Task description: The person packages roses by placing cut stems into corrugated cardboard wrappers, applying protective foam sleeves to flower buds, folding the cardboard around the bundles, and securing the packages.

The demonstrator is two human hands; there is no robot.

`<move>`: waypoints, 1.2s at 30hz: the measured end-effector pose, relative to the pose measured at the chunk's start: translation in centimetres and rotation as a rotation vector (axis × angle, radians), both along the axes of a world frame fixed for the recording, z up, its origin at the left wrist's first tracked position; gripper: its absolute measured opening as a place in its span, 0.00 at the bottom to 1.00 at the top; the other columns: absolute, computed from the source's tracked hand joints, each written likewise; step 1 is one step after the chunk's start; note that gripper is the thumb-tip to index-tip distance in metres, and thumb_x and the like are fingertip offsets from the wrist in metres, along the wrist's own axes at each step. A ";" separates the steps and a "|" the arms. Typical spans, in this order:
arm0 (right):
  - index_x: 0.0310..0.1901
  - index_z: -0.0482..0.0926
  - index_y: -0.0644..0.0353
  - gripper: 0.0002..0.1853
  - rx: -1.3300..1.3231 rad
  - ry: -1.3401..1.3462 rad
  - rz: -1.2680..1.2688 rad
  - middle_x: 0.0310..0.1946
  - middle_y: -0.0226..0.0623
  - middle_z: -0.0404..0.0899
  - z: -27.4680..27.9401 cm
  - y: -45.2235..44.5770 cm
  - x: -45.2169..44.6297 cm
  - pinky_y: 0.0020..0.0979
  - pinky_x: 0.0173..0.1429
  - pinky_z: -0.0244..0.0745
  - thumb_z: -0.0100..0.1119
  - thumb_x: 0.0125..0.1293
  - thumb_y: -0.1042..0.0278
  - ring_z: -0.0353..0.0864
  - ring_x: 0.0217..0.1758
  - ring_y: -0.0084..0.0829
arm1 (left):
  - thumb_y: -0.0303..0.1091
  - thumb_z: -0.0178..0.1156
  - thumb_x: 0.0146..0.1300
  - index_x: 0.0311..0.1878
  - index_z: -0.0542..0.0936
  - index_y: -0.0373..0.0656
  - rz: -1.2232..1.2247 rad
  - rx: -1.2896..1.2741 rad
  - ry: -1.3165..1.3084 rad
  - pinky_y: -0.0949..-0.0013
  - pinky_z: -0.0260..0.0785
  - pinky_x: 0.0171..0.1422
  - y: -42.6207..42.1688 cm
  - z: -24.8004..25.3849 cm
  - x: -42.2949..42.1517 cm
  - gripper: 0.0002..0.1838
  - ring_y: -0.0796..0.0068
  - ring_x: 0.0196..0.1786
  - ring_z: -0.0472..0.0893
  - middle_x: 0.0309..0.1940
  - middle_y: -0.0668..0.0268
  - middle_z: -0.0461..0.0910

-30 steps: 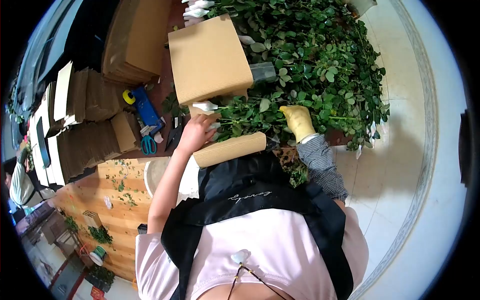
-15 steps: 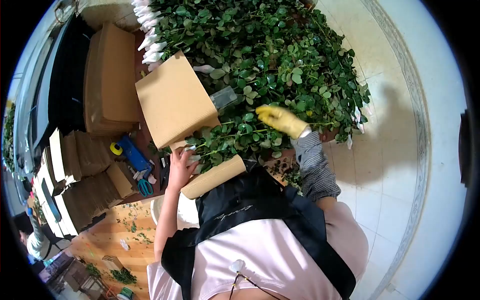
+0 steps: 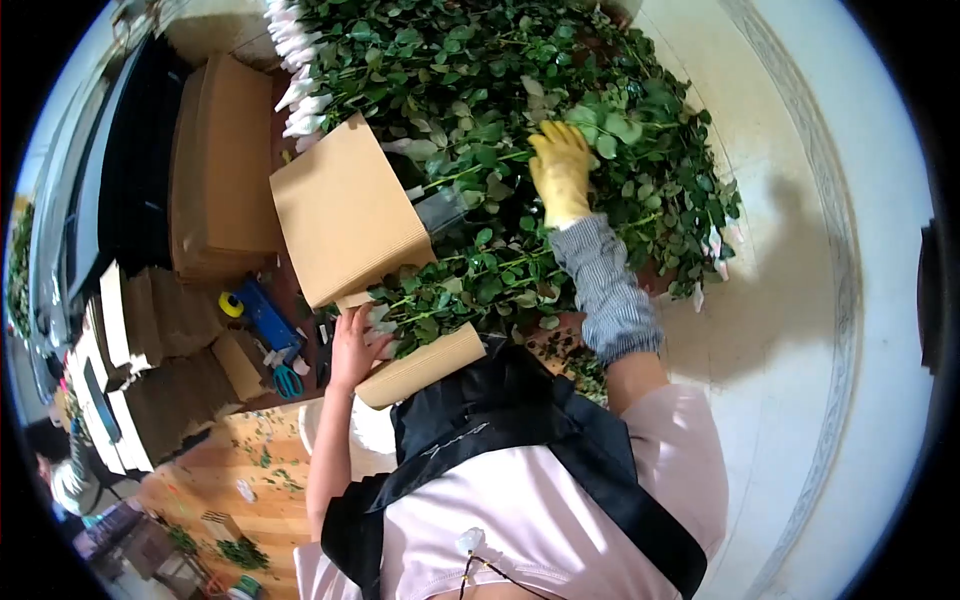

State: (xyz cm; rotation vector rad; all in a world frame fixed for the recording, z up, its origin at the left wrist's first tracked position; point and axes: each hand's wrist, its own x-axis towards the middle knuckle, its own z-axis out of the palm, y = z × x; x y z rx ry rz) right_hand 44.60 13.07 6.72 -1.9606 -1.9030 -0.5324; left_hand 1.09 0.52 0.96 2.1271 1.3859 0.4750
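Observation:
My left hand (image 3: 357, 350), bare, rests at the left end of a small bunch of leafy stems (image 3: 480, 285) with white-wrapped heads; its fingers are spread near the wrapped heads. Below the bunch lies a rolled piece of corrugated cardboard (image 3: 422, 367). My right hand (image 3: 562, 170), in a yellow glove, reaches over the large pile of green stems (image 3: 430, 70); its fingertips are bent among the leaves, and what they hold, if anything, is hidden. A stack of cardboard sheets (image 3: 350, 210) sits between the pile and the bunch.
Cardboard stacks (image 3: 225, 160) stand at the left. Beside them lie a blue tool (image 3: 268, 318), a yellow tape measure (image 3: 231, 304) and teal scissors (image 3: 288, 381). Under the table edge is a white bucket (image 3: 370, 430). A person (image 3: 75, 487) is at the far left.
My right hand has moved from the small bunch up into the large pile, and a stem there has shifted. My left hand stays by the wrapped heads. The view has turned and shifted.

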 end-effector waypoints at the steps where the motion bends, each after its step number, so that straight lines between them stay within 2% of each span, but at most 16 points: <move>1: 0.42 0.84 0.57 0.13 0.010 -0.034 -0.001 0.55 0.39 0.82 1.5 -0.4 0.4 0.44 0.73 0.65 0.68 0.53 0.69 0.77 0.63 0.42 | 0.32 0.76 0.49 0.62 0.75 0.40 -0.002 0.019 -0.007 0.53 0.72 0.58 0.1 -0.1 0.0 0.35 0.49 0.53 0.76 0.51 0.54 0.76; 4: 0.41 0.85 0.58 0.13 -0.020 0.071 -0.005 0.49 0.40 0.85 2.7 -1.7 2.7 0.41 0.62 0.77 0.65 0.51 0.75 0.82 0.55 0.44 | 0.34 0.75 0.50 0.62 0.75 0.39 -0.004 0.004 0.007 0.55 0.71 0.61 0.0 0.2 -0.2 0.35 0.50 0.55 0.75 0.52 0.53 0.76; 8: 0.46 0.86 0.57 0.17 0.243 -0.025 -0.025 0.49 0.42 0.86 7.4 -3.6 6.9 0.40 0.58 0.79 0.62 0.54 0.82 0.84 0.52 0.44 | 0.34 0.75 0.50 0.62 0.74 0.37 0.000 0.052 0.008 0.55 0.70 0.62 -0.2 0.6 0.0 0.35 0.50 0.54 0.75 0.51 0.54 0.76; 10: 0.51 0.85 0.57 0.18 0.092 0.342 0.164 0.51 0.42 0.86 9.6 -5.5 6.8 0.38 0.58 0.79 0.61 0.60 0.82 0.84 0.52 0.44 | 0.34 0.76 0.50 0.65 0.72 0.36 0.032 0.071 -0.018 0.54 0.69 0.63 -0.3 -0.4 -0.2 0.38 0.49 0.55 0.75 0.53 0.53 0.76; 13: 0.55 0.84 0.57 0.18 -0.157 0.504 0.257 0.51 0.42 0.86 10.3 -8.4 3.0 0.35 0.59 0.79 0.63 0.63 0.80 0.85 0.53 0.39 | 0.34 0.76 0.50 0.68 0.69 0.36 0.064 0.013 -0.137 0.52 0.67 0.64 -0.4 -2.2 -0.9 0.42 0.46 0.56 0.74 0.54 0.52 0.76; 16: 0.52 0.85 0.56 0.15 -0.398 0.552 0.467 0.49 0.39 0.87 6.7 -10.2 -1.8 0.35 0.57 0.81 0.67 0.62 0.78 0.86 0.50 0.38 | 0.37 0.76 0.51 0.64 0.72 0.37 0.070 -0.043 -0.091 0.53 0.67 0.64 -0.4 -1.5 -0.9 0.38 0.45 0.57 0.74 0.54 0.50 0.76; 18: 0.55 0.85 0.52 0.17 -0.398 0.442 0.542 0.47 0.37 0.88 0.8 -10.8 -4.7 0.35 0.51 0.83 0.61 0.66 0.77 0.87 0.46 0.39 | 0.38 0.75 0.55 0.63 0.73 0.38 0.081 -0.175 -0.076 0.54 0.72 0.61 -0.4 -1.7 -1.2 0.35 0.47 0.56 0.77 0.49 0.51 0.78; 20: 0.53 0.85 0.51 0.15 -0.659 0.138 0.300 0.43 0.39 0.88 -3.7 -11.2 -7.3 0.38 0.44 0.83 0.60 0.67 0.74 0.87 0.41 0.40 | 0.39 0.76 0.54 0.62 0.75 0.38 0.062 0.017 -0.012 0.54 0.72 0.60 -0.5 -1.4 -1.1 0.34 0.49 0.55 0.78 0.47 0.52 0.79; 22: 0.51 0.86 0.51 0.14 -0.718 -0.024 0.261 0.40 0.41 0.87 -6.4 -11.9 -8.3 0.39 0.43 0.82 0.59 0.66 0.73 0.86 0.41 0.40 | 0.40 0.76 0.53 0.61 0.76 0.38 0.063 0.012 -0.023 0.55 0.72 0.60 -0.4 -0.3 -0.8 0.34 0.49 0.55 0.78 0.47 0.53 0.79; 26: 0.49 0.86 0.52 0.15 -0.438 0.144 0.222 0.40 0.38 0.87 -7.3 -11.8 -9.2 0.39 0.46 0.81 0.58 0.63 0.76 0.86 0.42 0.43 | 0.41 0.76 0.50 0.60 0.78 0.42 0.020 0.017 0.067 0.54 0.69 0.64 0.0 0.0 -0.5 0.33 0.51 0.60 0.75 0.54 0.56 0.77; 28: 0.51 0.86 0.50 0.17 -0.508 0.118 0.247 0.48 0.43 0.85 -8.0 -12.4 -9.7 0.42 0.52 0.81 0.53 0.65 0.78 0.84 0.46 0.46 | 0.43 0.77 0.47 0.57 0.81 0.43 0.007 0.227 0.187 0.51 0.64 0.69 0.2 1.0 -0.1 0.32 0.50 0.65 0.71 0.60 0.55 0.73; 30: 0.56 0.84 0.49 0.18 -0.648 0.406 0.147 0.52 0.43 0.84 -9.9 -12.6 -9.2 0.42 0.59 0.79 0.53 0.69 0.76 0.83 0.50 0.48 | 0.44 0.77 0.45 0.54 0.82 0.44 0.003 0.231 0.217 0.49 0.59 0.72 0.5 0.8 0.0 0.31 0.49 0.68 0.67 0.65 0.54 0.69; 32: 0.63 0.79 0.47 0.20 -0.875 0.566 0.176 0.57 0.45 0.81 -7.3 -11.8 -7.8 0.39 0.67 0.75 0.54 0.72 0.73 0.81 0.57 0.48 | 0.43 0.77 0.45 0.55 0.81 0.44 -0.011 0.154 0.189 0.48 0.60 0.72 0.9 0.7 0.0 0.32 0.49 0.68 0.67 0.66 0.54 0.69; 33: 0.69 0.74 0.43 0.23 -0.829 0.759 0.306 0.64 0.43 0.78 -7.0 -11.2 -6.1 0.37 0.70 0.72 0.54 0.74 0.68 0.79 0.64 0.45 | 0.42 0.77 0.45 0.56 0.79 0.43 -0.017 0.068 0.181 0.48 0.60 0.71 1.1 0.6 0.0 0.33 0.49 0.68 0.68 0.66 0.54 0.69; 34: 0.69 0.73 0.49 0.23 -0.886 1.011 0.292 0.69 0.41 0.74 -5.8 -9.6 -5.3 0.35 0.71 0.71 0.56 0.74 0.68 0.75 0.70 0.40 | 0.41 0.77 0.45 0.57 0.78 0.43 -0.005 0.034 0.173 0.47 0.60 0.71 1.2 0.3 0.0 0.34 0.48 0.67 0.68 0.64 0.53 0.70; 36: 0.69 0.72 0.54 0.23 -0.682 1.146 0.138 0.70 0.39 0.72 -0.7 -7.9 -4.6 0.37 0.73 0.69 0.57 0.73 0.68 0.73 0.72 0.37 | 0.40 0.77 0.46 0.57 0.77 0.43 -0.011 0.061 0.172 0.47 0.61 0.70 1.0 -0.3 -0.1 0.34 0.47 0.66 0.68 0.65 0.52 0.70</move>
